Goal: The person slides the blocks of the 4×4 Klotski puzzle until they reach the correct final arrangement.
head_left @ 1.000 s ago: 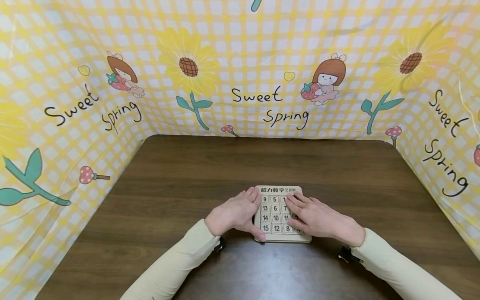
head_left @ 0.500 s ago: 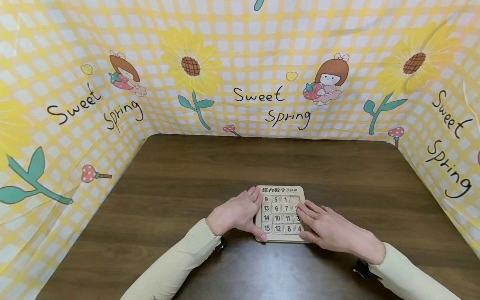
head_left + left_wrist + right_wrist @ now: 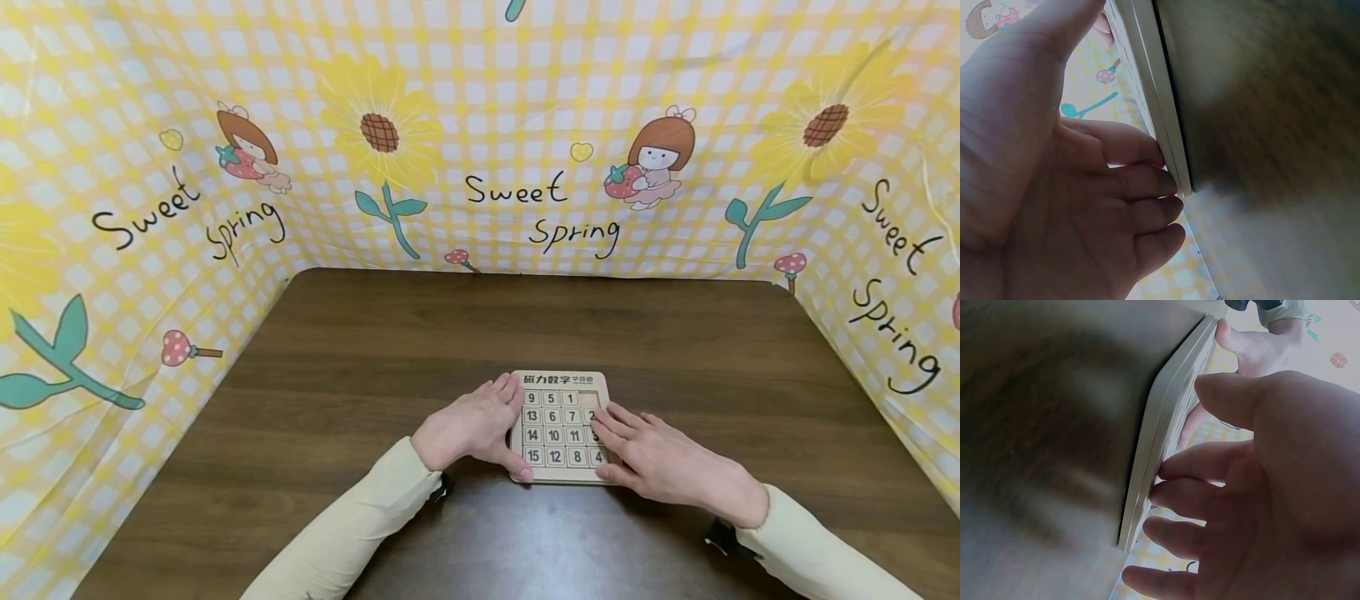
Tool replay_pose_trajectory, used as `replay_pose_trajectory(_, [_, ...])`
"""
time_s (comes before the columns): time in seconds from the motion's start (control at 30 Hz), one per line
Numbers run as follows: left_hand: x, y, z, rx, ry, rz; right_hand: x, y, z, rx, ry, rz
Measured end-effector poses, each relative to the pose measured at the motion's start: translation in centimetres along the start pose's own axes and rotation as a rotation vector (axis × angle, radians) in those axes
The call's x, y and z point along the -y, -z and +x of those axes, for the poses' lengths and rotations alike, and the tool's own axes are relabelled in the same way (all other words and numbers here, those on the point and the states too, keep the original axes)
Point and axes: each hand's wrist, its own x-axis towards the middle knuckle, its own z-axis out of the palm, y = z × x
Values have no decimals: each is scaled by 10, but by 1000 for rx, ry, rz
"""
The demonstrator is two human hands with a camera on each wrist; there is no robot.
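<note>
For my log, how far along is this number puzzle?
Seemingly done: tile 2, tile 3 (partly covered) and tile 4 run in order down the right side. In hand: left hand and right hand touch the puzzle. Likely left: sorting the rest; top row reads 9, 5, 1, gap.

Dark brown wood-grain table (image 3: 405,333); numbered tile puzzle (image 3: 562,426) lying flat on top.

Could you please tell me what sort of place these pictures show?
Probably an indoor workspace, screened off like a small booth: a yellow checked cloth printed with "Sweet Spring" borders the far, left and right sides of a dark wood-grain table, where a number puzzle lies.
</note>
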Motion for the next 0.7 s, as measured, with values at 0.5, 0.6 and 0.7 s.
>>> replay_pose_trajectory(0.5, [-1,0,0,11,1,-11,-6,-2,7,-16,-14,12])
replay_pose_trajectory(0.6, [0,0,0,6,-1,-9,-7,-2,9,-31,-1,5])
replay_pose_trajectory(0.7, [0,-1,0,1,-3,-2,-8,-2,11,-38,10,0])
